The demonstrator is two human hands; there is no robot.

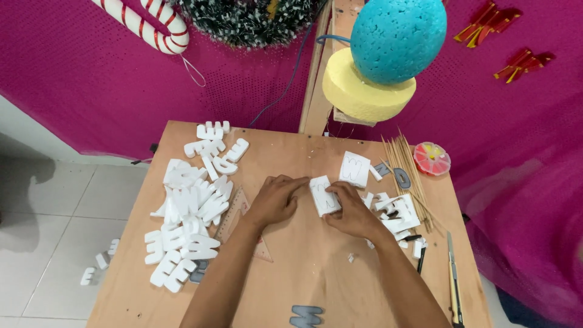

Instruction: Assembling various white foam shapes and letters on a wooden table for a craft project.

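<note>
Both my hands rest on a small wooden table. My left hand and my right hand hold a small white foam block between them; a letter outline is drawn on its top. The left fingertips touch its left edge, while the right thumb and fingers grip its right side. Just behind it lies a second white foam block with a drawn outline.
A heap of cut white foam letters covers the table's left side, over a clear triangular ruler. Foam scraps, wooden skewers, a round pin box and a utility knife lie right. Foam shapes hang behind.
</note>
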